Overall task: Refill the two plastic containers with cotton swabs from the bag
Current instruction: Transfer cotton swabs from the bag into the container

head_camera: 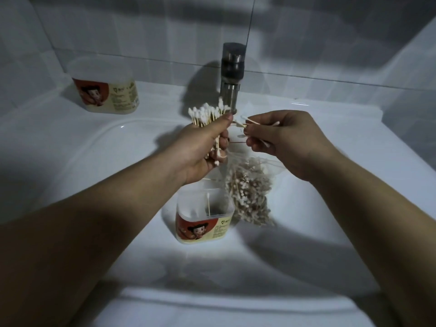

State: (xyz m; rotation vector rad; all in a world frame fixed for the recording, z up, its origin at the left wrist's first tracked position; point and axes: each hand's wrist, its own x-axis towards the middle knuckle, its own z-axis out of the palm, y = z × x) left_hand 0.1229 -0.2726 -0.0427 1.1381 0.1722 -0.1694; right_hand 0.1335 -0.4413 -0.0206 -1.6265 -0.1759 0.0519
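Observation:
My left hand point(200, 147) grips an upright bundle of cotton swabs point(207, 113) above the sink. Just to its right, my right hand point(280, 135) pinches a few loose swabs point(245, 122), their tips pointing toward the bundle. Below the hands a clear bag of swabs point(250, 192) lies in the basin. An open plastic container point(204, 218) with a red cartoon label stands in front of the bag; it holds one upright swab. A second container point(106, 90) with the same label stands on the ledge at the back left.
Both the bag and the near container sit inside a white sink basin point(94, 166). A steel faucet point(231, 74) rises right behind the hands. White tiled walls close in at the back and on both sides.

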